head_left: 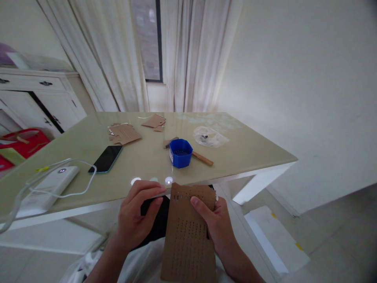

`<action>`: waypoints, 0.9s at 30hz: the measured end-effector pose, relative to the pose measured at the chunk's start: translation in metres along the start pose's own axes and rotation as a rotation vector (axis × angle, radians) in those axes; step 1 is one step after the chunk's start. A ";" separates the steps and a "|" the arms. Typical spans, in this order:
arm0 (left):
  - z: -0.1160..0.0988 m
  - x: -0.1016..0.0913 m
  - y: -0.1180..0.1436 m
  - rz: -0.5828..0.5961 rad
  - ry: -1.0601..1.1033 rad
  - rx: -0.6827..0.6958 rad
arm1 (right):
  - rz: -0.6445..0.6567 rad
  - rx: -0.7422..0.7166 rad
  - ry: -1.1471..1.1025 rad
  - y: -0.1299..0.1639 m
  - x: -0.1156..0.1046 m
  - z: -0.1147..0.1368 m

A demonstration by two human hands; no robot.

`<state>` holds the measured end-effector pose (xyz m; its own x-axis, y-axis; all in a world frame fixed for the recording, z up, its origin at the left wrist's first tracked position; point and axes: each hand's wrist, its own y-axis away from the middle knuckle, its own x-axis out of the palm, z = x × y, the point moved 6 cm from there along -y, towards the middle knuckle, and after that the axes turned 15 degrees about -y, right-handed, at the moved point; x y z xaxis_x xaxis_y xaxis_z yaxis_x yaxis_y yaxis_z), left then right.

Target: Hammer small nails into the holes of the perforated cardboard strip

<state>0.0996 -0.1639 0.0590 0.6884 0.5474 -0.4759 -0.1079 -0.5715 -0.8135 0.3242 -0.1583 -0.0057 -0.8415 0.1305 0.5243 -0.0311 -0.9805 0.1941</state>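
Observation:
My right hand (216,220) grips a piece of brown cardboard (188,239) by its right edge, thumb on the face. Rows of small holes run across the cardboard, and its top edge is ragged. Left of the cardboard, by the table's front edge, is my left hand (137,214). Its fingers reach toward the cardboard, the thumb apart below them, with nothing visible between. Just beyond, on the table, stands a blue octagonal container (180,154) with small dark things inside. A hammer with a wooden handle (202,158) lies behind it.
The pale green table (250,153) also bears cardboard scraps (126,133), more cardboard pieces (154,121), a clear plastic bag (210,137) with small dark items, a phone (106,159) and a white power bank (50,188) with a looping cable. A white box (277,239) lies on the floor.

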 end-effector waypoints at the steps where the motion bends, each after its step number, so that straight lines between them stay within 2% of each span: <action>1: -0.002 0.001 0.001 0.007 0.002 0.034 | 0.002 -0.004 0.006 0.000 0.000 0.001; 4: -0.008 0.009 0.001 0.029 -0.017 0.126 | 0.024 -0.039 0.046 0.001 0.003 0.005; 8: -0.016 0.011 0.001 -0.045 -0.034 0.138 | 0.024 -0.121 0.125 0.006 0.004 0.011; 12: -0.042 -0.007 0.007 -0.127 -0.001 0.193 | 0.057 -0.177 0.194 0.003 0.006 0.013; 15: -0.049 -0.023 0.000 -0.123 0.104 0.208 | -0.015 -0.209 0.274 -0.008 -0.003 0.012; 16: -0.041 -0.022 -0.007 -0.082 0.112 0.169 | -0.045 -0.206 0.261 -0.012 -0.007 0.010; 17: -0.026 -0.016 -0.017 0.021 0.093 0.099 | -0.063 -0.200 0.239 -0.016 -0.011 0.009; 19: 0.027 0.004 -0.038 0.244 -0.060 -0.186 | -0.080 -0.197 0.203 -0.020 -0.017 0.006; 21: 0.090 0.032 -0.052 0.570 -0.262 -0.446 | -0.086 -0.194 0.200 -0.021 -0.019 0.004; 24: 0.155 0.055 -0.071 0.648 -0.406 -0.564 | -0.115 -0.173 0.185 -0.020 -0.021 0.000; 27: 0.185 0.069 -0.069 0.671 -0.492 -0.628 | -0.117 -0.166 0.168 -0.019 -0.019 -0.002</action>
<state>0.0214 0.0263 0.0203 0.2410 0.1075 -0.9645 0.1296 -0.9885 -0.0778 0.3397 -0.1430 -0.0210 -0.9043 0.2317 0.3587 -0.2097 -0.9727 0.0996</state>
